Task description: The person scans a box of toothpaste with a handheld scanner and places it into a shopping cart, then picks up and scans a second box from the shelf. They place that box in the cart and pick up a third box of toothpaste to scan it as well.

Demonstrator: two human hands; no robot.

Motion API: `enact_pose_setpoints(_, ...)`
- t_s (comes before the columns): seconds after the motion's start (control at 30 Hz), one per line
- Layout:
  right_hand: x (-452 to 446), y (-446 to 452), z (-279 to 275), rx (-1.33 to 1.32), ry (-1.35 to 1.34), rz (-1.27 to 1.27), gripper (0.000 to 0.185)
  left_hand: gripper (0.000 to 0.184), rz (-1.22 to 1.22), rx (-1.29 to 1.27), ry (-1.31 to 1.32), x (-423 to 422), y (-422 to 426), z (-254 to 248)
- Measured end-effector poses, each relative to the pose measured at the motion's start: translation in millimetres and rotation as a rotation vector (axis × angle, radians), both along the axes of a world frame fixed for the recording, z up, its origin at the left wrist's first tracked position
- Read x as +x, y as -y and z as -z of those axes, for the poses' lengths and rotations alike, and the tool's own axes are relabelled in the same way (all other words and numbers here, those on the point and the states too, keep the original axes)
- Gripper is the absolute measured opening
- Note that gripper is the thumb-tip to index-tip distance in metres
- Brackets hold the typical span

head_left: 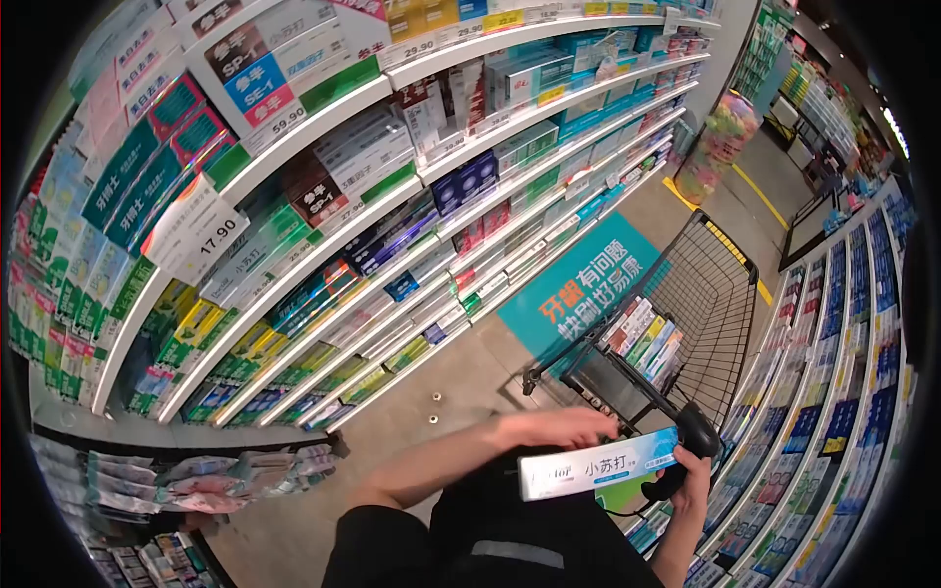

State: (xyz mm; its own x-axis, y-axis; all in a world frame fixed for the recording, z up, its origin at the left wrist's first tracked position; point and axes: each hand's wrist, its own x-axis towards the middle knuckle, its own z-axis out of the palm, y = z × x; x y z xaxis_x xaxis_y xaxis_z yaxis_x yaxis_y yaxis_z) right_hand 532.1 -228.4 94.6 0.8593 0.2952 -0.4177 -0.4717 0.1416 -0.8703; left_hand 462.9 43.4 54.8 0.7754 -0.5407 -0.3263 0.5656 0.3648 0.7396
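Observation:
A long white and blue toothpaste box [598, 465] is held by its right end in my right hand [694, 476], whose fingers close round it. A black handheld device [698, 431] is right beside that hand, partly behind the box; whether the same hand grips it I cannot tell. My left hand [573, 426] is behind the box's upper edge, near the cart's handle, with its fingers bent and partly hidden. Just ahead stands a black wire shopping cart [725, 294] with several boxes [642, 338] in its near part.
Shelves of toothpaste boxes [343, 157] curve along the left, with price tags on their edges. More stocked shelves [833, 372] line the right. A teal floor sign [588, 284] lies beside the cart. Hanging packages [216, 480] are at the lower left.

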Motion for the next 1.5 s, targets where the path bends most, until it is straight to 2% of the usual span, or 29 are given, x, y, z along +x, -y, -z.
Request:
enact_pose_setpoints(0.03,-2,1,0,-0.002,0.014,0.015,0.041,0.045,0.037,-0.047,-0.144,-12,-24,3)
enact_pose_setpoints(0.1,-6,5,3,-0.003,0.044,0.059,0.042,0.047,-0.095,-0.298,-0.171,-42,-58,27)
enact_pose_setpoints(0.2,-8,0,7,-0.054,0.078,0.153,0.042,0.047,-0.337,-0.423,-0.126,-79,-56,40)
enact_pose_setpoints(0.23,-8,-3,8,-0.056,0.082,0.165,0.042,0.044,-0.453,-0.531,-0.143,-91,-44,59)
enact_pose_setpoints(0.3,-10,-21,-1,-0.097,0.12,0.165,0.042,0.045,-0.537,-0.313,-0.041,-97,-30,46)
enact_pose_setpoints(0.37,-18,-38,-11,-0.164,0.147,0.204,0.041,0.045,-0.672,-0.156,-0.131,-91,-23,41)
enact_pose_setpoints(0.43,-19,-42,-11,-0.186,0.177,0.14,0.036,0.043,-0.78,-0.237,-0.16,-90,-29,52)
enact_pose_setpoints(0.47,-18,-41,-12,-0.197,0.157,0.115,0.033,0.036,-0.839,-0.284,-0.188,-90,-36,55)
enact_pose_setpoints(0.57,-19,-49,-20,-0.209,0.16,0.073,0.032,0.049,-0.774,-0.102,-0.182,-94,-52,19)
enact_pose_setpoints(0.6,-20,-55,-23,-0.233,0.173,0.051,0.032,0.048,-0.743,-0.156,-0.171,-96,-54,23)
enact_pose_setpoints(0.7,-21,-76,-39,-0.219,0.242,-0.066,0.03,0.044,-0.768,-0.06,-0.224,-96,-45,22)
enact_pose_setpoints(0.73,-18,-75,-38,-0.191,0.221,-0.087,0.034,0.035,-0.803,-0.061,-0.261,-97,-42,24)
enact_pose_setpoints(0.83,-15,-72,-48,-0.091,0.267,-0.185,0.039,0.03,-0.982,-0.061,-0.303,-99,-36,35)
enact_pose_setpoints(0.97,-14,-41,-46,-0.368,0.454,-0.37,0.037,0.03,-1.158,-0.06,-0.352,-103,-54,50)
enact_pose_setpoints(1.03,-27,-39,-40,-0.46,0.363,-0.398,0.037,0.03,-1.199,-0.022,-0.359,-106,-65,57)
enact_pose_setpoints(1.13,-42,-52,-38,-0.537,0.512,-0.516,0.037,0.03,-1.23,-0.03,-0.374,-110,-72,60)
enact_pose_setpoints(1.23,-47,-54,-29,-0.485,0.64,-0.531,0.031,0.029,-1.215,-0.067,-0.358,-110,-75,58)
enact_pose_setpoints(1.27,-44,-50,-22,-0.49,0.635,-0.587,0.03,0.028,-1.205,-0.08,-0.35,-110,-75,57)
enact_pose_setpoints(1.37,-48,-52,-22,-0.503,0.502,-0.492,0.031,0.026,-1.23,-0.067,-0.287,-111,-72,54)
enact_pose_setpoints(1.5,-54,-58,-28,-0.471,0.485,-0.455,0.031,0.027,-1.301,0.124,-0.118,-112,-69,48)
